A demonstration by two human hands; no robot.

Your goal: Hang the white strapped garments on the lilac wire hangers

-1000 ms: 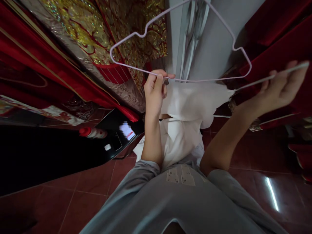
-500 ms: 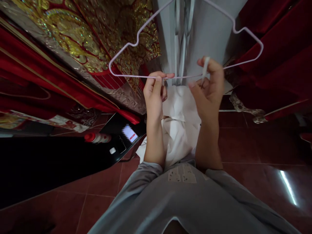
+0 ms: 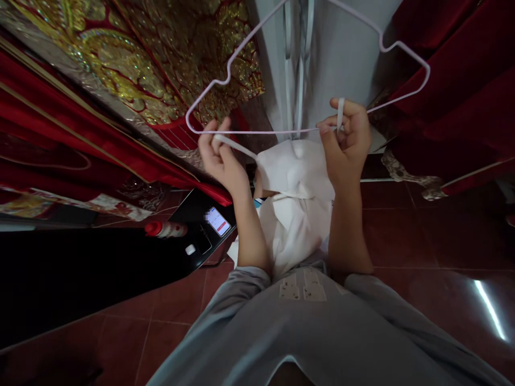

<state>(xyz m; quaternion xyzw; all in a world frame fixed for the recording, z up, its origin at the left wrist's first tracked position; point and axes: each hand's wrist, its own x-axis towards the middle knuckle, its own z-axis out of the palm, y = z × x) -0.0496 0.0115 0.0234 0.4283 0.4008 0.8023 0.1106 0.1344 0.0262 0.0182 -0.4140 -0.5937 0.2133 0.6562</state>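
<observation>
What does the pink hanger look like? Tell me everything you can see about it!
The hanger is thin, smooth and pale pink, perhaps coated wire. It has sloping shoulders, a dip in each, rounded corners and one long bottom bar. Its top runs out of the picture, so no hook shows. It is held up in front of the person. The right hand pinches the bottom bar; the left hand is by the other corner, but whether it touches is unclear.
</observation>
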